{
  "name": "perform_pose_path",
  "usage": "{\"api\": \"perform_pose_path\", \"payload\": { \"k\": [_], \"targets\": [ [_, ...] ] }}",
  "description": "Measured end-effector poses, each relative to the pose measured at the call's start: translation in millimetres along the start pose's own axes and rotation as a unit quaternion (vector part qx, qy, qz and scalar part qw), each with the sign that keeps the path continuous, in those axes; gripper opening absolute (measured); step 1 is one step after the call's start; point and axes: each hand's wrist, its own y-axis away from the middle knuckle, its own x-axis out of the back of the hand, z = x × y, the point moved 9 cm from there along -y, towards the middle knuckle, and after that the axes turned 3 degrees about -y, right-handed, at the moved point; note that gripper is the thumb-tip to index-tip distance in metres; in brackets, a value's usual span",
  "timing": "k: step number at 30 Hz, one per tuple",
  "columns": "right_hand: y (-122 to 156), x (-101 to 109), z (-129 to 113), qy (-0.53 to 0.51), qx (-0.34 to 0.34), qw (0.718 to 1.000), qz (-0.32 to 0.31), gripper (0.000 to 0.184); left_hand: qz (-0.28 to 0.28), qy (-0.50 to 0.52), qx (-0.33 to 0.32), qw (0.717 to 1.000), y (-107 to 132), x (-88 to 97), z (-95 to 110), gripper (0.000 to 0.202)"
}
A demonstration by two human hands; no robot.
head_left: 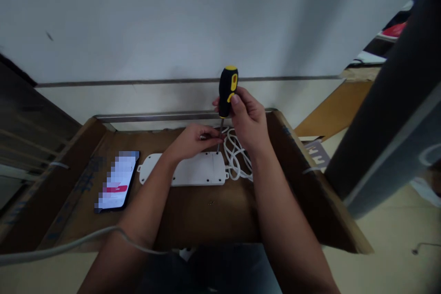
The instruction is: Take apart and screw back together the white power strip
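Note:
A white power strip (pixel 196 170) lies face down on the cardboard, with small dark screw holes along its edges. My right hand (pixel 250 117) is closed round the black and yellow handle of a screwdriver (pixel 225 92). The screwdriver stands nearly upright, its tip at a hole near the strip's far right corner. Above the strip, my left hand (pixel 196 140) pinches the screwdriver's shaft low down between its fingertips. A white cord (pixel 236 161) lies in loose coils at the strip's right end, partly behind my right forearm.
The cardboard box (pixel 203 220) has raised side flaps. A phone (pixel 119 181) with a lit screen lies at its left. Tiny screws (pixel 211 202) rest before the strip. A pale cable (pixel 62 250) crosses the lower left. A thick dark post (pixel 389 101) stands at right.

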Motion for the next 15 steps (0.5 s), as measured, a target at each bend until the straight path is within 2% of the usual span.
{"api": "perform_pose_path", "payload": {
  "k": [3, 5, 9, 15],
  "targets": [
    [1, -5, -8, -0.003, 0.019, 1.000, -0.014, 0.048, 0.039, 0.033, 0.007, 0.999, 4, 2.0, -4, 0.029],
    [2, -7, -16, 0.003, 0.044, 0.999, 0.002, 0.054, 0.045, 0.027, 0.002, 0.999, 7, -0.7, -3, 0.026],
    [4, -6, -21, 0.038, 0.047, 0.997, 0.046, 0.042, 0.069, 0.014, 0.000, 0.998, 11, 0.5, 2, 0.021],
    [3, -11, -9, -0.008, 0.020, 1.000, 0.005, 0.035, 0.111, -0.024, -0.003, 0.994, 11, 1.9, 1, 0.023]
  ]
}}
